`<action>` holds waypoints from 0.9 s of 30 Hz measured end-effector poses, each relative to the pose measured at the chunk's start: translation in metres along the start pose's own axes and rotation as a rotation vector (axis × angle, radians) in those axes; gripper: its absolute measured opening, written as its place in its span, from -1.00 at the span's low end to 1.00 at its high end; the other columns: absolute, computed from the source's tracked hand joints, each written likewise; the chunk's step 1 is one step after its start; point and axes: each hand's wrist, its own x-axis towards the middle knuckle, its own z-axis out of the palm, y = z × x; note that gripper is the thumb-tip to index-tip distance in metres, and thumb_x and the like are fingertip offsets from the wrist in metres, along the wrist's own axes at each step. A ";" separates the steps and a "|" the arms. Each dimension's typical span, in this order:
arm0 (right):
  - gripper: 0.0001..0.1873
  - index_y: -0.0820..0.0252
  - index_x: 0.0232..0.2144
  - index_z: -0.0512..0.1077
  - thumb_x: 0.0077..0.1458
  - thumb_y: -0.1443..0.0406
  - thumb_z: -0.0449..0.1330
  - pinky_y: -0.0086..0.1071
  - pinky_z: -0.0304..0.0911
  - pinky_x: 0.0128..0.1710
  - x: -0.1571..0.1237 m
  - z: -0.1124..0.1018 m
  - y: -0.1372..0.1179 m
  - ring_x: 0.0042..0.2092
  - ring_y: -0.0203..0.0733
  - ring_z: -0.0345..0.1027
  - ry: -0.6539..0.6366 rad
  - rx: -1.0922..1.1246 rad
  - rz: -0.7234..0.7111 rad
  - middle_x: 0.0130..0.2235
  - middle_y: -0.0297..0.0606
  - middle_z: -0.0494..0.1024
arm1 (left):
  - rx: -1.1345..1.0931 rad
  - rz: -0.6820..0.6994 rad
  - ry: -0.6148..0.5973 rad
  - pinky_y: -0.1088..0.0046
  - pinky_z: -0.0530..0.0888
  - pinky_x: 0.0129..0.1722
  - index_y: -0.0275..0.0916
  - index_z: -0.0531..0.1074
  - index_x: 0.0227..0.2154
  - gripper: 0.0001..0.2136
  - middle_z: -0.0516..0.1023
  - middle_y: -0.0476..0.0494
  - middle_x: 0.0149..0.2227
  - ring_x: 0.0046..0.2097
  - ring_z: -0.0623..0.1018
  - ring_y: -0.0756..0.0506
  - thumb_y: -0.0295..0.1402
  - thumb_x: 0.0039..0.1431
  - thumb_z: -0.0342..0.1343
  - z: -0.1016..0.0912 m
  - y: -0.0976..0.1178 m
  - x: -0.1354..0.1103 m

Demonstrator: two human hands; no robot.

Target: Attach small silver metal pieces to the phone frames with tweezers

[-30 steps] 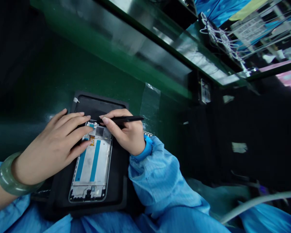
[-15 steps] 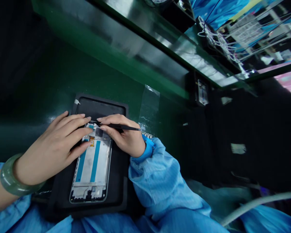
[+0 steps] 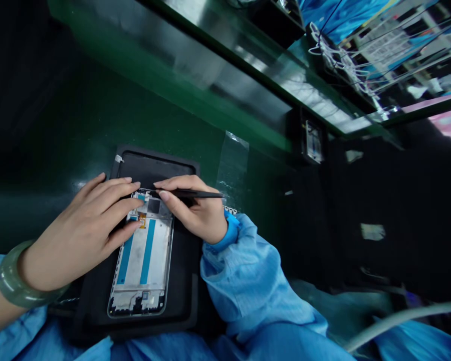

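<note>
A phone frame (image 3: 143, 260) with two blue strips lies face down in a black tray (image 3: 184, 281) on the green bench. My left hand (image 3: 86, 230) rests on the frame's upper left edge, fingers stretched flat, pressing it down. A green bangle (image 3: 15, 286) circles that wrist. My right hand (image 3: 195, 210) pinches black tweezers (image 3: 191, 193), whose tip touches the top end of the frame near a small orange flex part (image 3: 143, 218).
A clear plastic strip (image 3: 233, 165) lies on the green bench (image 3: 97, 125) right of the tray. A metal shelf edge (image 3: 248, 65) runs overhead, with white cables (image 3: 334, 55) at the upper right. A grey hose (image 3: 402, 321) crosses the lower right.
The tweezers tip shifted slightly along the top end of the frame and the right hand tilted a little. The left hand stayed in place.
</note>
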 end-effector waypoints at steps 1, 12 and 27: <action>-0.86 0.20 -0.26 0.43 0.06 0.39 0.23 -0.35 0.44 -0.15 0.000 0.001 0.000 -0.19 -0.23 0.50 -0.003 -0.006 -0.022 -0.25 -0.22 0.58 | 0.002 0.000 0.000 0.05 0.14 0.24 -0.18 0.34 -0.02 -0.70 0.37 -0.14 0.11 0.19 0.28 -0.18 -0.22 0.23 -0.03 0.000 0.000 0.000; -0.86 0.23 -0.27 0.42 0.07 0.44 0.20 -0.35 0.45 -0.14 -0.001 0.003 0.002 -0.17 -0.23 0.50 -0.032 -0.048 -0.161 -0.23 -0.17 0.58 | 0.008 -0.001 -0.005 0.05 0.14 0.24 -0.20 0.33 -0.01 -0.69 0.36 -0.15 0.11 0.20 0.27 -0.18 -0.20 0.25 -0.06 -0.001 0.001 0.000; -0.90 0.20 -0.28 0.41 0.10 0.42 0.18 -0.37 0.44 -0.12 -0.001 0.006 -0.001 -0.16 -0.24 0.50 -0.044 -0.093 -0.192 -0.24 -0.21 0.59 | 0.017 0.012 0.010 0.05 0.15 0.24 -0.22 0.33 -0.02 -0.68 0.36 -0.17 0.11 0.20 0.27 -0.19 -0.20 0.25 -0.06 0.002 0.000 0.000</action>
